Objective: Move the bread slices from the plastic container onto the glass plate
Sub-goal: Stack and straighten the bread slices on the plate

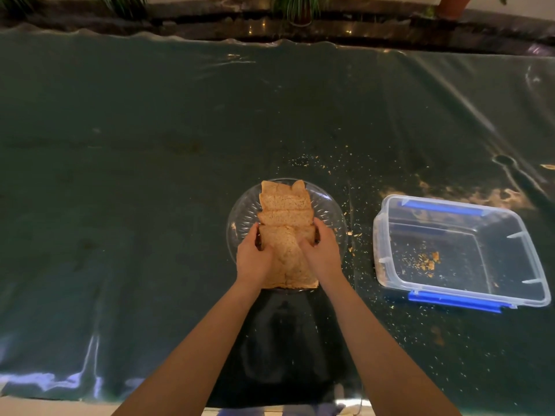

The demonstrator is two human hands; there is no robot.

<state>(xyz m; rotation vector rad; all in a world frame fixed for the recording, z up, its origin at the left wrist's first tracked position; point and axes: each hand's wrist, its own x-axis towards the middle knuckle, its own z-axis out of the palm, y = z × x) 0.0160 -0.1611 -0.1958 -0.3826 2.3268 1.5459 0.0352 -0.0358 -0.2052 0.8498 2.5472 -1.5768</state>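
Observation:
A round glass plate [329, 211] sits at the centre of the table. Several brown bread slices [284, 202] lie overlapping on it in a row running away from me. The nearest slice [286, 259] overhangs the plate's near rim. My left hand [253, 258] grips that slice's left edge and my right hand [321, 253] grips its right edge, fingers curled over the top. The clear plastic container [507, 244] with blue latches stands to the right, holding only crumbs.
A dark plastic sheet [135, 175] covers the table, with crumbs [354, 211] scattered around the plate and container. Potted plants [297, 7] line the far ledge. The table's near edge runs just below my forearms.

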